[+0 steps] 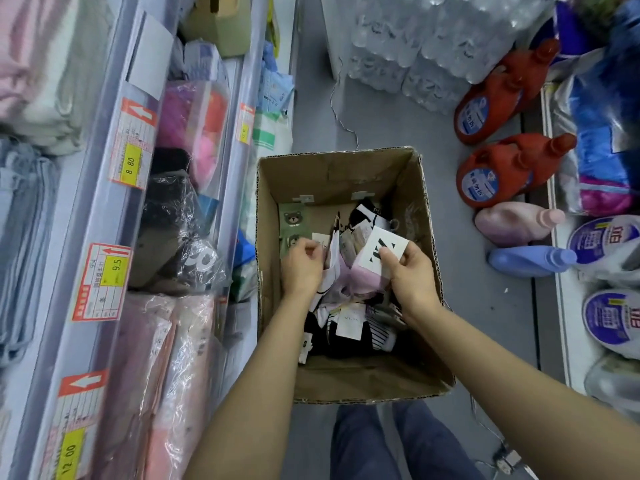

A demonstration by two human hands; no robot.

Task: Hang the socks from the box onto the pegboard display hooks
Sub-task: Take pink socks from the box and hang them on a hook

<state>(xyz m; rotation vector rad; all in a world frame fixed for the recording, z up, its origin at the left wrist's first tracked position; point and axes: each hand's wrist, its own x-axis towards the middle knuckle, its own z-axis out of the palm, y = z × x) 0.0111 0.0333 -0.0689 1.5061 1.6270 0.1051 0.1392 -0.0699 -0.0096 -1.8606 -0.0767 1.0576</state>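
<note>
An open cardboard box [412, 188] stands on the grey floor in front of me, holding several pairs of socks with paper labels. My right hand [410, 271] pinches a pink-and-white sock pair [360, 278] by its white square label with black lettering. My left hand [301, 268] grips a bunch of socks [332, 265] with white tags just left of it. Green bear-print socks [292, 220] lie at the box's far left, black and striped socks [349, 337] at the near end. No pegboard or hook is in view.
Shelves with bagged textiles and price tags [119, 282] run along the left. Red detergent jugs [509, 171], pink and blue bottles [530, 259] and shrink-wrapped water bottles [426, 46] stand on the floor to the right and beyond. My legs [391, 445] are just below the box.
</note>
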